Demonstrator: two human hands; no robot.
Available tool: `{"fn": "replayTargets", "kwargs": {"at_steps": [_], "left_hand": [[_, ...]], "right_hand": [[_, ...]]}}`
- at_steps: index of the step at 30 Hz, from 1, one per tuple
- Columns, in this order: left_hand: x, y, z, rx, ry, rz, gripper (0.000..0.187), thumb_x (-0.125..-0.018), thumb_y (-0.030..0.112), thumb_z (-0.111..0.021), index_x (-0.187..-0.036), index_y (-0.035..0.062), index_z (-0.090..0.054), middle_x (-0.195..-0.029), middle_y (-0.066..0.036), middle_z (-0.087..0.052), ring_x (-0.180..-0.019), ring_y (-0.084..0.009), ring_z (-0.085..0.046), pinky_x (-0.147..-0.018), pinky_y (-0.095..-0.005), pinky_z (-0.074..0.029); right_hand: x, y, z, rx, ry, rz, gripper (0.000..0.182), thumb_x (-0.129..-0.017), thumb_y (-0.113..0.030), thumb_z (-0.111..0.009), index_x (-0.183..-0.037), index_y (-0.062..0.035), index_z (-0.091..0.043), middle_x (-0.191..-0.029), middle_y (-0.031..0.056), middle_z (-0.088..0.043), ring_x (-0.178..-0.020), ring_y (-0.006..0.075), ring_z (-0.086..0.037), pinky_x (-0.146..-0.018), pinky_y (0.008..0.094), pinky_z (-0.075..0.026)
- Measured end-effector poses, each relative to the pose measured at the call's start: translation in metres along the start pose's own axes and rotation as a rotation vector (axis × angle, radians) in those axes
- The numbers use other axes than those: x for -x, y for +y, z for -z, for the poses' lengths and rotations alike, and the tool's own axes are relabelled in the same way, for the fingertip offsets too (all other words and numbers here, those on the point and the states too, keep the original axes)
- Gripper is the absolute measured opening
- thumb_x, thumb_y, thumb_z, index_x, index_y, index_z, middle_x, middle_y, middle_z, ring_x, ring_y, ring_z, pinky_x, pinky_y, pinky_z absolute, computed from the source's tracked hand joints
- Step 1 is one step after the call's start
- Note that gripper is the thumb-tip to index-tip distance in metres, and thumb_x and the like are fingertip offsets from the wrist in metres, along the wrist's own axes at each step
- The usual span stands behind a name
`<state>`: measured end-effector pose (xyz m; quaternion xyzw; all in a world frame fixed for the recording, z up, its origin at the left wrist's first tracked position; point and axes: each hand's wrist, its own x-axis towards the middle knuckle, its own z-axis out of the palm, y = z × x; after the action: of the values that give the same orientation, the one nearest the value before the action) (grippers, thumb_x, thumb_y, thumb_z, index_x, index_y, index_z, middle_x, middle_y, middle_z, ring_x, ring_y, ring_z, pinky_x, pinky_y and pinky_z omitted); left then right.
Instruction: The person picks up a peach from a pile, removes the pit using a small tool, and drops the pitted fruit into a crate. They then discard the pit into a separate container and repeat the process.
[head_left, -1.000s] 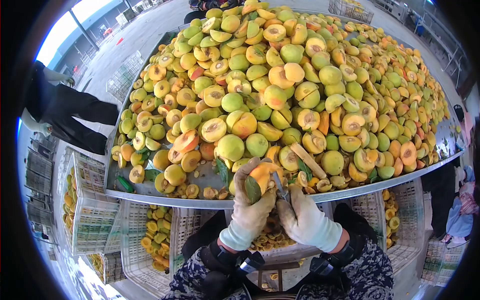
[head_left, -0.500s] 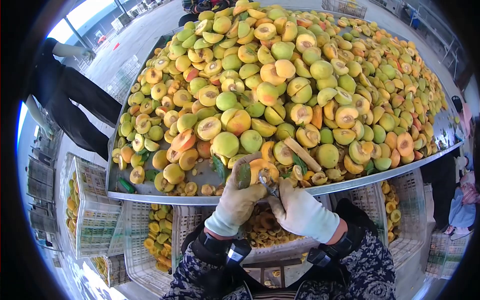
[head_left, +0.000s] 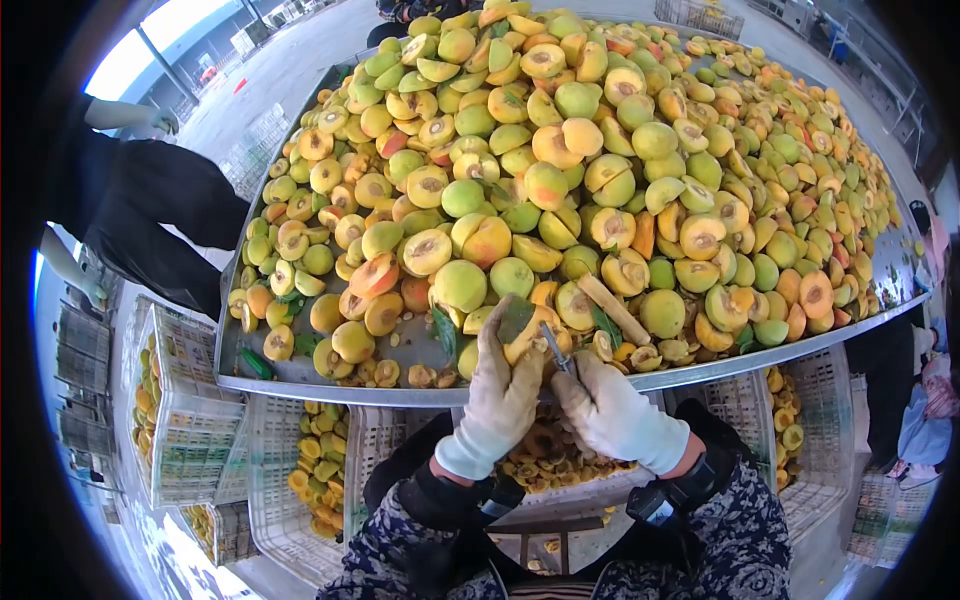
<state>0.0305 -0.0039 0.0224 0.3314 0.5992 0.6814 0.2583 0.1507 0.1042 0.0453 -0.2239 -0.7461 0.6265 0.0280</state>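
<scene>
My gloved left hand [head_left: 497, 405] is closed around a cut yellow peach [head_left: 524, 344] just above the near rim of a metal table [head_left: 320, 392]. The fingers cover part of the fruit. My gloved right hand [head_left: 622, 415] grips a slim metal tool [head_left: 555, 348], whose end points up and meets or nearly meets the peach; its tip is not clear. Beyond both hands rises a large heap of peaches [head_left: 460, 287], many of them halved with stones showing. A wooden stick [head_left: 613, 309] lies on the fruit close to my right hand.
Below the rim stand white plastic crates [head_left: 285, 490] with cut fruit inside. More crates [head_left: 200, 430] are stacked at left. A person in dark trousers [head_left: 165, 200] stands by the left side; another person's clothing [head_left: 925, 410] shows at right. A green object [head_left: 257, 363] lies near the left corner.
My left hand has turned and tilted the peach, so its cut face no longer shows as openly. My right hand has shifted slightly right and down, and the metal tool now stands more upright.
</scene>
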Motion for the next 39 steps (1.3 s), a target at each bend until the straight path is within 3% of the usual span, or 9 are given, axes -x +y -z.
{"fn": "replayTargets", "kwargs": {"at_steps": [3,12,21,24,27,32,35,37,39], "left_hand": [[-0.007,0.004,0.019,0.126,-0.142,0.152,0.056,-0.094,0.003,-0.049,-0.145,-0.0019,-0.026,-0.138,-0.013,-0.043,-0.124,-0.0186,-0.044,-0.105,-0.0313,-0.036],[-0.013,0.020,0.040,-0.355,-0.371,0.030,0.054,-0.091,-0.004,-0.050,-0.142,-0.0042,-0.031,-0.137,-0.013,-0.044,-0.122,-0.0205,-0.047,-0.108,-0.0328,-0.035],[-0.004,0.012,0.028,0.340,-0.156,0.117,0.052,-0.095,0.002,-0.049,-0.143,-0.0029,-0.030,-0.133,-0.011,-0.047,-0.119,-0.0141,-0.046,-0.102,-0.0282,-0.038],[-0.010,0.012,0.030,0.210,-0.151,0.068,0.052,-0.096,0.004,-0.048,-0.144,-0.0027,-0.030,-0.132,-0.010,-0.047,-0.117,-0.0138,-0.046,-0.102,-0.0279,-0.038],[-0.007,0.010,0.031,0.253,-0.197,0.128,0.059,-0.096,0.008,-0.052,-0.147,-0.0005,-0.024,-0.139,-0.009,-0.043,-0.125,-0.0159,-0.045,-0.104,-0.0311,-0.038],[-0.004,-0.006,0.029,0.460,-0.184,0.179,0.061,-0.097,0.016,-0.055,-0.147,0.0008,-0.025,-0.137,-0.009,-0.045,-0.121,-0.0156,-0.048,-0.102,-0.0303,-0.040],[-0.003,-0.005,0.020,0.440,-0.148,0.198,0.054,-0.100,0.011,-0.049,-0.146,-0.0013,-0.025,-0.141,-0.010,-0.041,-0.122,-0.0162,-0.045,-0.105,-0.0308,-0.038],[-0.006,0.006,0.020,0.506,-0.202,0.195,0.054,-0.100,0.012,-0.050,-0.146,-0.0009,-0.024,-0.141,-0.010,-0.041,-0.123,-0.0177,-0.046,-0.105,-0.0319,-0.038],[-0.007,0.012,0.018,0.570,-0.254,0.191,0.055,-0.100,0.012,-0.050,-0.147,-0.0005,-0.024,-0.141,-0.010,-0.042,-0.125,-0.0192,-0.046,-0.106,-0.0329,-0.039]], "right_hand": [[-0.003,0.005,0.002,0.366,0.021,0.216,0.032,-0.099,-0.029,-0.051,-0.095,0.0029,-0.049,-0.065,0.0147,-0.055,-0.057,0.0270,-0.056,-0.055,0.0411,-0.045],[0.001,-0.026,0.018,-0.264,-0.383,-0.333,0.045,-0.099,-0.043,-0.051,-0.102,0.0017,-0.052,-0.064,0.0038,-0.052,-0.051,0.0147,-0.050,-0.045,0.0294,-0.041],[0.002,-0.020,0.014,-0.665,-0.450,-0.358,0.061,-0.091,-0.063,-0.052,-0.096,-0.0021,-0.052,-0.061,0.0002,-0.050,-0.041,0.0106,-0.043,-0.036,0.0236,-0.034],[-0.001,-0.018,0.014,0.082,-0.225,-0.062,0.049,-0.095,-0.047,-0.055,-0.093,0.0018,-0.050,-0.066,0.0109,-0.057,-0.053,0.0180,-0.056,-0.050,0.0334,-0.044],[-0.002,0.003,-0.006,0.262,-0.053,0.272,0.039,-0.100,-0.041,-0.047,-0.094,-0.0024,-0.045,-0.065,0.0013,-0.051,-0.051,0.0108,-0.050,-0.046,0.0278,-0.040],[0.004,-0.009,0.004,-0.022,-0.247,0.010,0.034,-0.100,-0.036,-0.047,-0.098,-0.0018,-0.044,-0.064,0.0018,-0.049,-0.054,0.0107,-0.049,-0.047,0.0289,-0.040],[0.003,0.002,0.001,0.453,0.040,0.551,0.039,-0.100,-0.040,-0.048,-0.099,-0.0017,-0.046,-0.063,0.0006,-0.048,-0.049,0.0108,-0.046,-0.043,0.0279,-0.039],[0.015,-0.019,0.008,-0.191,-0.234,-0.078,0.044,-0.098,-0.043,-0.053,-0.104,0.0005,-0.051,-0.068,0.0020,-0.052,-0.054,0.0112,-0.051,-0.049,0.0271,-0.042],[0.017,-0.023,0.009,-0.399,-0.282,-0.193,0.047,-0.097,-0.048,-0.052,-0.102,-0.0014,-0.051,-0.067,0.0012,-0.051,-0.050,0.0096,-0.047,-0.045,0.0256,-0.039]]}}
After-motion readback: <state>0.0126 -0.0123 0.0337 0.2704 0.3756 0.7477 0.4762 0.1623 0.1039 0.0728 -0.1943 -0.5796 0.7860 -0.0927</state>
